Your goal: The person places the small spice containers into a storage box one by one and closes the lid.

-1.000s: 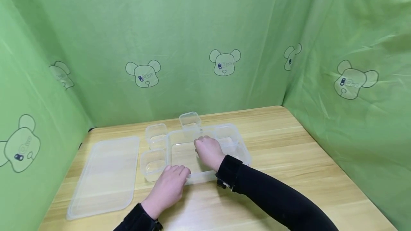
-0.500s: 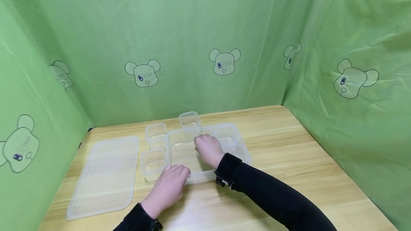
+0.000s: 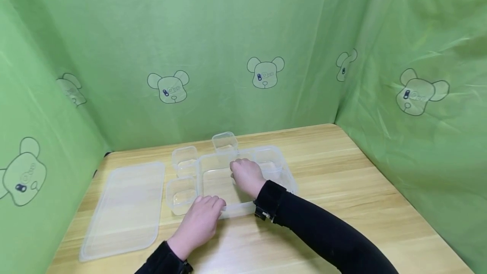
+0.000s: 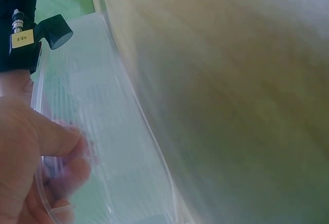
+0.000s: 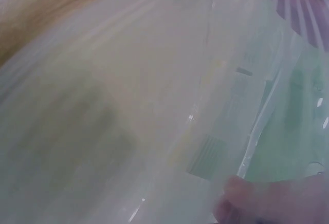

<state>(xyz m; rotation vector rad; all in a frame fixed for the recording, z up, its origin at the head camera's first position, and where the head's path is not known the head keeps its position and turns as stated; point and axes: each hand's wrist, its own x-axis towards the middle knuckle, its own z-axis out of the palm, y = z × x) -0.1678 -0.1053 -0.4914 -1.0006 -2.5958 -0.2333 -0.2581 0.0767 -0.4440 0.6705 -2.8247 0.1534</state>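
Note:
A large clear plastic box [image 3: 237,211] stands on the wooden table. My left hand [image 3: 201,223] grips its near wall by the left front corner; in the left wrist view the thumb [image 4: 59,139] lies on the near side and curled fingers show through the plastic. My right hand [image 3: 248,177] reaches into the box with bent fingers, pinching a small clear container that the hand largely covers. In the right wrist view a fingertip [image 5: 239,193] meets a clear upright edge. Another small container [image 3: 268,160] sits in the box's back right corner.
Two small clear containers, a back one [image 3: 185,160] and a front one [image 3: 182,193], stand left of the box, and one [image 3: 225,142] stands behind it. A flat clear lid [image 3: 125,210] lies at left. Green curtains [image 3: 217,24] enclose the table [image 3: 342,168].

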